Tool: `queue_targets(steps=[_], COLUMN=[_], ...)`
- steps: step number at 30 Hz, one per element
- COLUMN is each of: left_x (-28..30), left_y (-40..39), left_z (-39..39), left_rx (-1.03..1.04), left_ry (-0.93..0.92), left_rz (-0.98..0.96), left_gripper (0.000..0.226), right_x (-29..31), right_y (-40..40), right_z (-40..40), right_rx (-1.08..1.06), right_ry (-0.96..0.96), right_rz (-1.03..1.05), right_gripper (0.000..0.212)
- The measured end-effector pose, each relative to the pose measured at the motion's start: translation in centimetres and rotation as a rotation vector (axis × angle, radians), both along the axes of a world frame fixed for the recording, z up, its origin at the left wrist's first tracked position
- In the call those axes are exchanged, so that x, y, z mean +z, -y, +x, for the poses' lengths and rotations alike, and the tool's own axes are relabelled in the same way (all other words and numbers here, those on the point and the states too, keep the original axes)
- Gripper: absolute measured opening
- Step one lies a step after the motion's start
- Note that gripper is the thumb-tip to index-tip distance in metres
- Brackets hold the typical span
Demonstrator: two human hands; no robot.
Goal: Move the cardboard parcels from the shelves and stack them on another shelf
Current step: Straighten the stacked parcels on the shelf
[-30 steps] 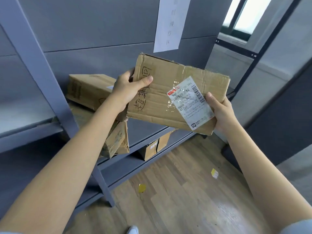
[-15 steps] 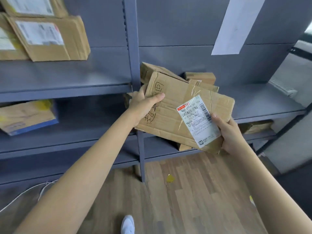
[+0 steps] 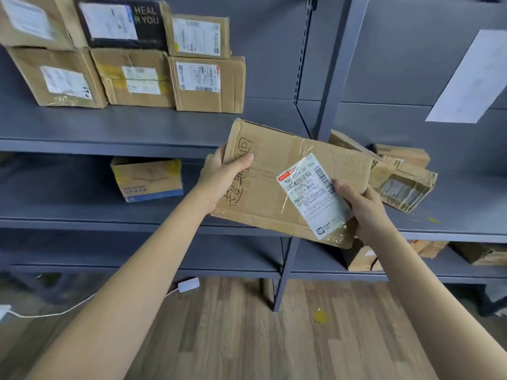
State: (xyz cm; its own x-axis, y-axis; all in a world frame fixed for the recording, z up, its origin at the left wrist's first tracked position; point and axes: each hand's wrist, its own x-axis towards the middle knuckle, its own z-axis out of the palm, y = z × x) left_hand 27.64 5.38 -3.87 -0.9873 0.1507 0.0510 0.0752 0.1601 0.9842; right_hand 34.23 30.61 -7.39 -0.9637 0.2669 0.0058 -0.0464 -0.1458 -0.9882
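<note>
We hold the flat cardboard parcel (image 3: 288, 185) in mid-air before the grey shelving (image 3: 137, 127), left hand (image 3: 223, 178) and right hand (image 3: 362, 207) each pinching an opposite end, thumbs on top, apparently to keep it level for stacking beside the labelled boxes (image 3: 208, 86).

I cannot see the left hand's fingers (image 3: 219, 157) behind the held parcel (image 3: 277, 187). Its label (image 3: 312, 196) print is too small to read. Stacked boxes (image 3: 41, 20) at upper left are cut off by the frame edge; lower-shelf boxes (image 3: 359, 256) sit partly hidden.
</note>
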Motion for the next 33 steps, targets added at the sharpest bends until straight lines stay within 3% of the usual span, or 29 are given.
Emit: queue_targets(steps=[3,11,17,22,26,29,33], left_x=[0.6,3.5,3.8,3.4,3.0,2.6,2.3], left_y=[4.3,12.6,17.5,22.5,25.7,28.0,31.6], left_z=[-0.4,-2.9,-5.1,-8.4,-11.8,-14.8,-19.1], left_rx=[0.053,0.191,0.283,0.469,0.576,0.643,0.695], left_ry=[-0.074,-0.246,-0.322,-0.364,-0.375,-0.339,-0.277], left_rz=[0.074,0.125,0.088,-0.006,-0.055,-0.073,-0.095], left_gripper=[0.013,0.021,0.025,0.055,0.040,0.044,0.050], right_x=[1.4,5.6,5.7,5.6,5.0,4.4,3.8], right_y=[4.0,11.9,17.4,22.7,26.8,29.5,33.1], right_z=[-1.7,-6.6,-10.3,-15.2,-20.2,-24.4,-30.1], right_rx=[0.017,0.014,0.043,0.110,0.174,0.236,0.342], right_ry=[-0.070,-0.285,-0.353,-0.408,-0.432,-0.443,-0.415], right_rz=[0.047,0.200,0.179,0.188,0.212,0.214,0.222], right_gripper=[0.052,0.019,0.020,0.023,0.024,0.025,0.054])
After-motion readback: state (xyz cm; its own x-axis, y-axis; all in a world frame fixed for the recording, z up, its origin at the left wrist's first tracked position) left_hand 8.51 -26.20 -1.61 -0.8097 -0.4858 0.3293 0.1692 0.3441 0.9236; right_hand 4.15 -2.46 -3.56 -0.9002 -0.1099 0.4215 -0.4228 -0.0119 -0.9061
